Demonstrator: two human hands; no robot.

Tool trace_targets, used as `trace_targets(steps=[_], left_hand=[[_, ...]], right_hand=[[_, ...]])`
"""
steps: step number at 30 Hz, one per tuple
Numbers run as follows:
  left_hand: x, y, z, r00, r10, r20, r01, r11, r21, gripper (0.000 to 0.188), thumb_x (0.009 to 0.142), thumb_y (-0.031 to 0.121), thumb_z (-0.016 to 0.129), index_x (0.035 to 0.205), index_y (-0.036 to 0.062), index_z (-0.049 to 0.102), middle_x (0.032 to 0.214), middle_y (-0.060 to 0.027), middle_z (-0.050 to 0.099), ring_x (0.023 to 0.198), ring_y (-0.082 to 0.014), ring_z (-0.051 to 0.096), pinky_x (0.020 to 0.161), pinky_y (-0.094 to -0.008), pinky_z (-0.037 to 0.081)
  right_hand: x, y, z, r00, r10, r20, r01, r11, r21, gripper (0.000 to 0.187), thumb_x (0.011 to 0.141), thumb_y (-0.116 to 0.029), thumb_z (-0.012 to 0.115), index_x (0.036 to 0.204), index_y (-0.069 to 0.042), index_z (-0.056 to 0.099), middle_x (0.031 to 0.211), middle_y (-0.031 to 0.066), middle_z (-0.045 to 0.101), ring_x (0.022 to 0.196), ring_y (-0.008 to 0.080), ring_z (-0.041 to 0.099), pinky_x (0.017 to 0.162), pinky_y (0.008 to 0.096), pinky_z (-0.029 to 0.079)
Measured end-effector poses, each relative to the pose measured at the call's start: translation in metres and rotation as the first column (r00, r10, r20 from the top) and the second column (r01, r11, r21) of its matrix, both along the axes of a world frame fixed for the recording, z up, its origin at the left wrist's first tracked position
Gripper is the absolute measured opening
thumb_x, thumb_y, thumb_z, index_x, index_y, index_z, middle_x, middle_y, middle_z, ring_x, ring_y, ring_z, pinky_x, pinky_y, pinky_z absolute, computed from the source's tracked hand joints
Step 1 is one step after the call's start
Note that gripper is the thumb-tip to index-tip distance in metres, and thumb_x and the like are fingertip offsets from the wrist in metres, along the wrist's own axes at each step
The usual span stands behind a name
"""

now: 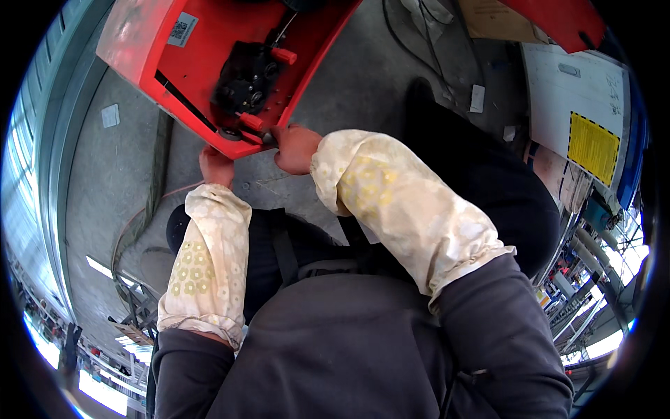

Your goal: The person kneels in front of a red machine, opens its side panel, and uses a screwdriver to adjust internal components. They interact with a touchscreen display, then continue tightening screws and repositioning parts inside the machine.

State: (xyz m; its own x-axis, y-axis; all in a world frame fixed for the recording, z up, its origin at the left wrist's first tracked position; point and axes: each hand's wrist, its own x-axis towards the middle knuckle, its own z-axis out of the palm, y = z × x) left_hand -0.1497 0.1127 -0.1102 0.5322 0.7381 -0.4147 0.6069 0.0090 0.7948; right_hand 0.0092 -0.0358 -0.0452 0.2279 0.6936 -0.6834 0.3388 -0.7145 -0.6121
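A red metal housing [188,77] stands tilted at the upper left, with its hollow side towards me. Inside it sits a black mechanism [244,84], blurred in part, between an upper red knob [284,56] and a lower red knob [251,120]. My left hand [216,167] is curled up against the housing's near lower edge; its fingertips are hidden there. At the near right corner my right hand [296,149] is closed around the end of something dark beside the lower knob. What that dark piece is, I cannot make out.
Behind the housing, dark cables [426,49] run over the grey floor. A white panel with a yellow label [593,148] stands at the right, near a cardboard box [499,21]. Along the left side rises a metal frame [52,153]. A hose [129,230] lies at the left.
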Motion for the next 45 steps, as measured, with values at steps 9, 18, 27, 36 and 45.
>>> trace_targets(steps=[9,18,27,36,45], left_hand=[[-0.014,0.002,-0.029,0.927,0.244,0.285,-0.159,0.944,-0.290,0.023,0.088,0.013,0.056,0.104,-0.0012,0.066,0.098,-0.0110,0.069,0.091,-0.0202,0.065,0.082,-0.0350,0.050],[0.005,-0.004,0.013,0.992,0.095,0.078,-0.100,0.993,0.065,0.025,0.081,0.021,0.069,0.095,0.0009,0.071,0.085,-0.0177,0.072,0.082,-0.0220,0.071,0.073,-0.0332,0.050],[0.008,-0.004,0.007,0.998,0.032,-0.051,-0.024,0.989,0.148,0.025,0.083,0.022,0.069,0.098,0.0014,0.071,0.086,-0.0165,0.072,0.081,-0.0219,0.071,0.072,-0.0336,0.051],[0.003,0.002,0.005,0.994,-0.038,-0.106,0.056,0.983,0.175,0.017,0.083,0.013,0.067,0.095,0.0014,0.072,0.085,-0.0126,0.073,0.080,-0.0163,0.069,0.072,-0.0314,0.051],[0.007,-0.001,0.012,0.996,0.056,-0.071,-0.062,0.995,-0.081,0.020,0.086,0.005,0.064,0.105,-0.0001,0.069,0.097,-0.0032,0.071,0.089,-0.0091,0.061,0.081,-0.0256,0.048]], right_hand=[[-0.003,0.007,0.001,0.995,0.061,0.073,-0.060,0.998,-0.024,0.049,0.075,-0.011,0.054,0.124,-0.005,0.057,0.107,0.0241,0.065,0.103,0.0391,0.062,0.086,0.0470,0.051],[0.008,0.051,0.003,0.867,0.496,0.045,-0.493,0.868,-0.065,0.032,0.075,-0.012,0.054,0.101,-0.002,0.068,0.093,0.0233,0.068,0.087,0.0389,0.067,0.074,0.0485,0.053],[0.003,0.009,-0.001,0.992,0.124,0.037,-0.126,0.992,0.033,0.047,0.078,-0.013,0.053,0.123,0.000,0.054,0.107,0.0271,0.064,0.104,0.0414,0.060,0.091,0.0479,0.047],[0.007,0.054,0.011,0.891,0.453,0.020,-0.442,0.878,-0.185,0.040,0.076,-0.011,0.056,0.115,-0.004,0.065,0.094,0.0212,0.069,0.092,0.0396,0.066,0.083,0.0494,0.051],[-0.002,0.006,-0.002,0.987,0.131,0.097,-0.131,0.991,0.001,0.041,0.076,-0.009,0.055,0.117,-0.002,0.057,0.100,0.0229,0.066,0.101,0.0383,0.062,0.086,0.0480,0.049]])
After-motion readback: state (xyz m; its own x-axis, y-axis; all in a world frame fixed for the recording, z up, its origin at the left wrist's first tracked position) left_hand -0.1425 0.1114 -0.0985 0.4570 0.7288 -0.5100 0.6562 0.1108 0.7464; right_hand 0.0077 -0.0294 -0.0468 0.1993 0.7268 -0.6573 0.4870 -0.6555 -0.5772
